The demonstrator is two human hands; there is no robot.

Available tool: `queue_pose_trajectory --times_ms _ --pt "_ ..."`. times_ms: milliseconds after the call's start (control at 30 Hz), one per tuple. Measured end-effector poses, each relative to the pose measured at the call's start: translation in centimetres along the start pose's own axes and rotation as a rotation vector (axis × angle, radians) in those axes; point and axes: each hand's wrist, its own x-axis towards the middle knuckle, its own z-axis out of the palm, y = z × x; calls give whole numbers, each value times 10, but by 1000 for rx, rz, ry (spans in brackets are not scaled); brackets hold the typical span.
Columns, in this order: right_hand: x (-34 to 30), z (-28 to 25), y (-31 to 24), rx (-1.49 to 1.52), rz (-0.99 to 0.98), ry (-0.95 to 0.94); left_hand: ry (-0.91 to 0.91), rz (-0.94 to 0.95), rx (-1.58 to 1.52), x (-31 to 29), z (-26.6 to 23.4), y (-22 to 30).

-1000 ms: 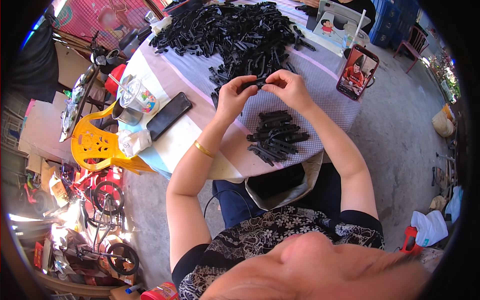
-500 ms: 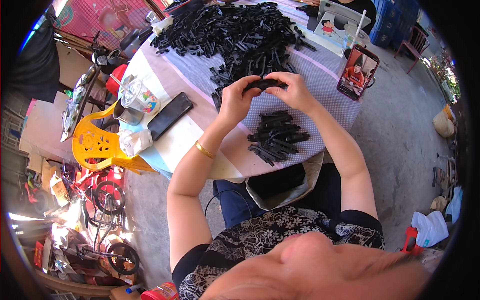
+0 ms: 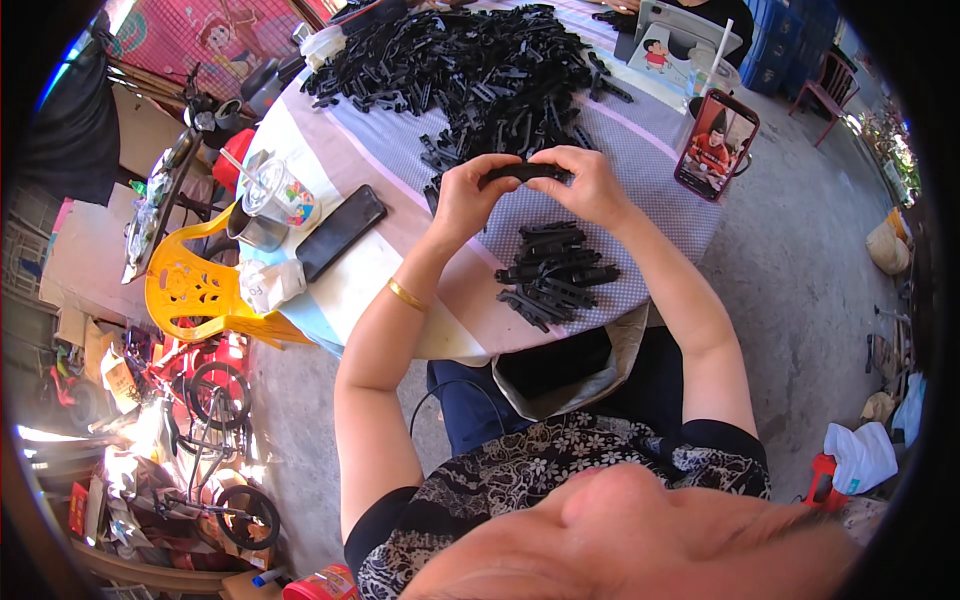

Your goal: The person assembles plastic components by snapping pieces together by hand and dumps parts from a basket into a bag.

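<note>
Between both hands is a narrow black plastic strip [image 3: 527,172], held level above the table. My left hand [image 3: 467,197] pinches its left end, and my right hand [image 3: 588,186] grips its right end, thumbs nearly meeting along the near side. The fingers cover much of the strip. Just below the hands lies a small stack of similar black strips [image 3: 556,272] on the cloth. Beyond them spreads a large heap of loose black plastic strips [image 3: 460,65], reaching close to my fingers.
On the round cloth-covered table [image 3: 400,155] are a dark phone [image 3: 342,232] and a plastic cup [image 3: 283,195] at left. A propped phone [image 3: 716,146] stands at right. An open bag [image 3: 575,385] sits at my lap. Another person is at the far side, behind a tablet [image 3: 665,45].
Both hands stay on the black strip, which has shifted only slightly. My grip looks nearly the same; the small stack and the heap appear unmoved.
</note>
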Motion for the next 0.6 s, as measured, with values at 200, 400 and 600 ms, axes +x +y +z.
queue_pose_trajectory --times_ms 200,400,600 --pt "-1 -3 3 -54 -6 -21 5 -12 5 0 3 1" --pt "0 -3 7 79 158 -56 -52 -42 -107 2 1 -7" --pt "2 -22 37 268 387 169 -423 -100 -22 0 1 -12"
